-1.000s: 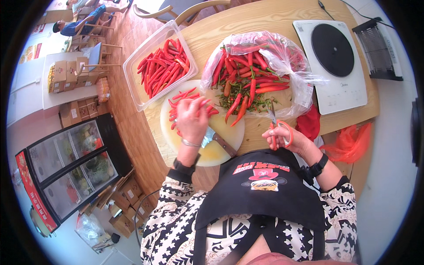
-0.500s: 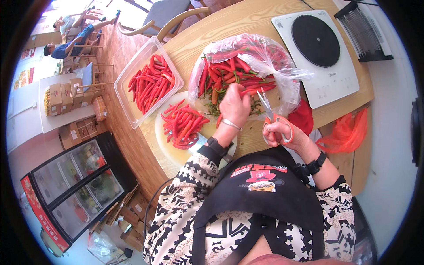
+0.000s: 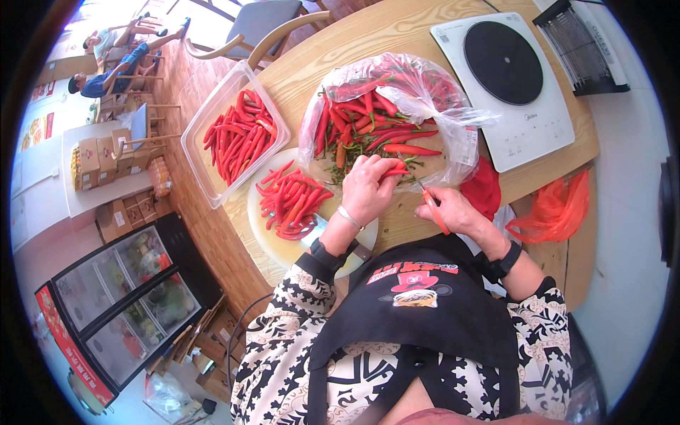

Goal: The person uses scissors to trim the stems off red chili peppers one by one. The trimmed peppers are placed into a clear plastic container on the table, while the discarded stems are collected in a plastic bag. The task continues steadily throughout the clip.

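Pinched in the fingers of my left hand point(image 3: 368, 190) is a red chili pepper point(image 3: 398, 172), held at the front of an opened clear plastic bag point(image 3: 464, 152). My right hand point(image 3: 457, 211) grips orange-handled scissors point(image 3: 436, 215), whose blades point at the stem end of that chili. Whether the blades touch it I cannot tell. More red chilies point(image 3: 375, 113) with green stems fill the bag, and green stem bits point(image 3: 345, 168) lie at its mouth. To the left, a heap of red chilies point(image 3: 292, 202) rests on a round cutting board point(image 3: 268, 242) beside a knife point(image 3: 363, 251), partly covered by my left arm.
A clear plastic tub point(image 3: 200, 173) of chilies stands at the table's left edge. An induction cooker point(image 3: 536, 134) sits at the right, with an orange-red plastic bag point(image 3: 556, 216) below it. A wooden chair point(image 3: 263, 28) is beyond the table. Two people sit in the far left background.
My left hand has come back from the bag's mouth with a chili. The scissors, upright and open before, have tilted left, and their blades have come to the chili.
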A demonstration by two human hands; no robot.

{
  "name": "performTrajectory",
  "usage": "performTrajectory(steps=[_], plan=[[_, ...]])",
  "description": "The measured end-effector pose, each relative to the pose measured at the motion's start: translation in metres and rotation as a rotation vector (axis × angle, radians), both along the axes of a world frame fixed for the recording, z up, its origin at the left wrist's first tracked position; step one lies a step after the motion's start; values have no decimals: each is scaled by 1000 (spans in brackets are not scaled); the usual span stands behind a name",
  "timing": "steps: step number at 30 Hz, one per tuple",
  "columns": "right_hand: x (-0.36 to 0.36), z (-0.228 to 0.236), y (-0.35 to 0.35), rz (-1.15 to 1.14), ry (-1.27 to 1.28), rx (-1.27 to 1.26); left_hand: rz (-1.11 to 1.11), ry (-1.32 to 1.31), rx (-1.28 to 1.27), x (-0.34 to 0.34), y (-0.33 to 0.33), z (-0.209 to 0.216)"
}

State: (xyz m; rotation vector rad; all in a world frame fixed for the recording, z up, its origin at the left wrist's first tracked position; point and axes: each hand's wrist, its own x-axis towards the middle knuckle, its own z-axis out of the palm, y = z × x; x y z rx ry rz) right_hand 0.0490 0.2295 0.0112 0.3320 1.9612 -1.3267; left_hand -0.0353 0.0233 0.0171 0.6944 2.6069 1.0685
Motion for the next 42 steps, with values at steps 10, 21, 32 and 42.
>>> performTrajectory(steps=[10, 21, 32, 42], plan=[[11, 0, -3, 16, 144, 37, -55, -77, -6, 3, -12, 10], [32, 2, 6, -553, -201, -548, 15, 176, -96, -13, 40, -42], [44, -3, -3, -535, -173, -488, -340, 327, -535, -42, 66, -57], [41, -16, -5, -496, -146, -442, -113, 243, -206, -47, 22, -30]])
